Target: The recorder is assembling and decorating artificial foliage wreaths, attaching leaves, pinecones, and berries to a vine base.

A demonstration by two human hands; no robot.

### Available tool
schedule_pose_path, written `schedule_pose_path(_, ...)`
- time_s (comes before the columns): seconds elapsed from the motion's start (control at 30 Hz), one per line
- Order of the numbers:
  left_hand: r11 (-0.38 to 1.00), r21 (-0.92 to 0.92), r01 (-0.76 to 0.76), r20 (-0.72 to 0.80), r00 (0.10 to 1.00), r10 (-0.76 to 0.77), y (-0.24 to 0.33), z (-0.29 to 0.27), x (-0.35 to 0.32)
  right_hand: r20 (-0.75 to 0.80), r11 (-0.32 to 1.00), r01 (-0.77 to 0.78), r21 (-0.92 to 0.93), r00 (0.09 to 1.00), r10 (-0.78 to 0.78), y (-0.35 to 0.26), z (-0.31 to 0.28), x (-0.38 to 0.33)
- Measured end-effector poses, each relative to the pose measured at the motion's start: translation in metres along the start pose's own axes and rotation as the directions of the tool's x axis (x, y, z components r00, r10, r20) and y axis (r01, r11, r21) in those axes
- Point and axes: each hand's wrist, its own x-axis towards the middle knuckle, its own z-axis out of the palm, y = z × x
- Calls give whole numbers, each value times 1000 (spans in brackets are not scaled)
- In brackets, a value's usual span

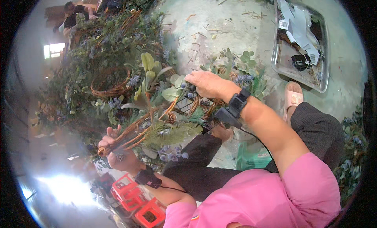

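Note:
A twig wreath trimmed with greenery is held up in front of me. My left hand has its fingers wrapped around the bare bundled twigs on the wreath's left side. At the far side of the ring, my right hand bends down over the foliage, fingers closed at a leafy sprig with dark blue berries. The right fingertips are partly hidden. A small pine cone, a fern-like frond and a cluster of blue berries sit along the wreath's near side.
A large heap of wreaths and greenery fills the left. Far right stands a clear plastic bin with papers and a black box. Red plastic baskets lie lower left, a green container by my legs. Another person works far left.

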Motion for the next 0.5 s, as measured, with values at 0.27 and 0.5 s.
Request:
schedule_pose_path(0.27, 998, -65, 18, 58, 998, -14, 3, 1, 3, 182, 982, 4, 191, 982, -39, -13, -41, -1)
schedule_pose_path(0.5, 999, -41, -12, 166, 986, 19, 1, 17, 13, 399, 957, -181, 227, 914, 79, -9, -40, 26)
